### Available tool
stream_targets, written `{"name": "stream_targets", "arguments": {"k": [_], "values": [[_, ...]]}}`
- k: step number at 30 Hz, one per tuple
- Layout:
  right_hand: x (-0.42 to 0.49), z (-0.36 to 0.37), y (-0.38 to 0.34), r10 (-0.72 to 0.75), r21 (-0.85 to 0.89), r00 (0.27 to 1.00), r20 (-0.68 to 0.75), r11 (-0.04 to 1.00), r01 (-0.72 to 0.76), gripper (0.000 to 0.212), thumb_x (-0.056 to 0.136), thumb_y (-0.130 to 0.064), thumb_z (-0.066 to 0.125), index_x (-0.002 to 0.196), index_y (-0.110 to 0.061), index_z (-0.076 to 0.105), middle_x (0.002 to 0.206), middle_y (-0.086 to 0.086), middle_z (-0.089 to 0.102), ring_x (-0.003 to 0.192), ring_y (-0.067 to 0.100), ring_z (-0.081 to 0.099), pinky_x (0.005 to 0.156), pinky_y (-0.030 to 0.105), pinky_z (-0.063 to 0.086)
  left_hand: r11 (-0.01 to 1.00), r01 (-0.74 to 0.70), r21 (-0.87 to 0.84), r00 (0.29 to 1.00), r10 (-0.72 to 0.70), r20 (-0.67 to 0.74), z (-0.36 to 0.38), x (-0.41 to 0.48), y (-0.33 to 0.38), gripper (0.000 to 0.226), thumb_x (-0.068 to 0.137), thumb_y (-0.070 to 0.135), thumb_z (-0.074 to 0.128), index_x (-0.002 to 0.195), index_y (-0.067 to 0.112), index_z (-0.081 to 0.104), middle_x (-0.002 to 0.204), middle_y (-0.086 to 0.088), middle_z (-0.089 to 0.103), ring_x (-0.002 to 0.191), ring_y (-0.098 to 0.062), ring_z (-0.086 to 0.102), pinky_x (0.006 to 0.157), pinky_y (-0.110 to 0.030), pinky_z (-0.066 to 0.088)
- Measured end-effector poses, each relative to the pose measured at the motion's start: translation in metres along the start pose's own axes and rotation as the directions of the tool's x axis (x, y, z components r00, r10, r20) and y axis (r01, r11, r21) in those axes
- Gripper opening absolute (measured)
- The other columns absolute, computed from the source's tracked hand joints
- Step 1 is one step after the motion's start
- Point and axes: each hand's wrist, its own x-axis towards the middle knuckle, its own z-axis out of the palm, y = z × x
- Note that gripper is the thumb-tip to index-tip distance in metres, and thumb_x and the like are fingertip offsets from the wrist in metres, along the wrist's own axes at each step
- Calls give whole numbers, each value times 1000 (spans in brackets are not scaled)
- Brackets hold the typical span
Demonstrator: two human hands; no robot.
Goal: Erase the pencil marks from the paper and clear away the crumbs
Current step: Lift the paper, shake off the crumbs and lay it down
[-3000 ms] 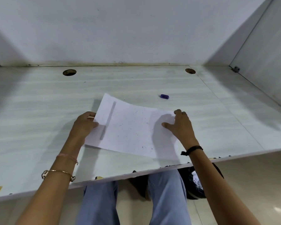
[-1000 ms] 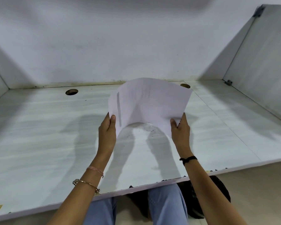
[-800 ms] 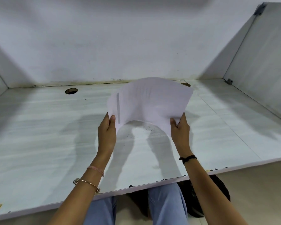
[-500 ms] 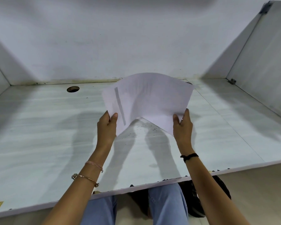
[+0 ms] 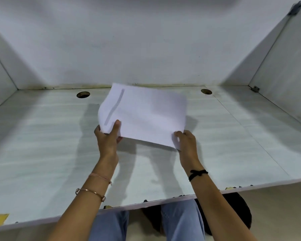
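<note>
A white sheet of paper (image 5: 146, 113) hangs in the air above the middle of the pale desk (image 5: 42, 145), its far edge tipped away from me. A grey pencil stripe (image 5: 114, 106) runs along its left side. My left hand (image 5: 108, 136) pinches the near left corner, thumb on top. My right hand (image 5: 186, 141) pinches the near right corner. The eraser and the crumbs on the desk are hidden behind the sheet or blurred.
Two round cable holes (image 5: 83, 94) (image 5: 206, 91) sit near the back wall. White partition walls close the desk at the back and both sides. The front edge (image 5: 163, 201) is chipped. My knees and a dark bag (image 5: 236, 206) are under the desk.
The sheet was lifted off the desk, held upright with crumbs falling beneath it, and has now swung down and forward to a flatter tilt. Both hands keep their corners.
</note>
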Motion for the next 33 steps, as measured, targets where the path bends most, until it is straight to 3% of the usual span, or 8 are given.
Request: {"name": "stream_targets", "arguments": {"k": [8,11,14,16,19,24,29,33], "values": [[-20,10,8,53,-14,978,201,999,-52,4,84,-6,59,83,-10,57,82,4,59,74,18,58,51,18,47,986,-1,-166,999,9,47,16,-17,-5,102,90,11,62,145,43,-17,150,8,31,129,-14,46,86,-28,51],[-22,13,5,-18,-48,986,166,998,26,29,83,-7,66,108,-11,53,95,-1,63,86,17,62,68,24,51,971,-224,82,972,216,96,15,-17,0,97,86,-1,53,144,55,0,157,18,11,137,-7,33,104,-38,42],[-20,14,-5,-175,28,983,45,984,174,68,81,-13,73,134,-23,33,109,-10,59,96,8,61,83,25,49,936,-306,174,945,277,173,8,-16,10,80,87,-9,43,143,45,27,139,30,34,106,22,44,85,-11,43],[-18,17,-9,-313,-70,949,23,947,314,87,79,-26,76,146,-33,19,130,-4,51,116,15,52,89,18,43,915,-336,224,927,281,247,0,-12,17,74,84,-12,40,137,40,43,135,27,43,118,11,45,93,-16,42],[-21,28,-8,-636,-545,739,221,548,635,73,88,-50,57,149,-35,20,159,2,14,146,22,13,113,37,22,907,-350,236,904,261,338,-12,-6,26,68,81,-14,38,127,31,57,134,17,54,127,-9,46,101,-27,40],[-45,62,-1,-490,-443,498,716,233,866,54,98,-49,31,149,-37,19,161,-8,-3,147,9,-7,119,52,1,958,-259,121,860,172,480,-21,-5,43,57,84,-11,45,125,25,61,131,11,59,123,-16,53,97,-35,46],[-29,66,-6,-363,-508,848,386,684,524,66,92,-53,46,148,-30,22,158,3,19,144,19,19,116,40,23,965,-259,33,880,222,419,-48,2,66,59,76,-17,43,124,12,60,128,8,62,117,-10,58,94,-23,47],[-30,68,-6,-131,-317,874,468,898,304,49,89,-37,62,133,-36,41,109,-2,62,87,9,61,68,13,46,954,-279,108,900,220,378,-83,19,77,58,74,-15,42,123,11,60,123,12,63,108,0,58,86,-15,47]]}}
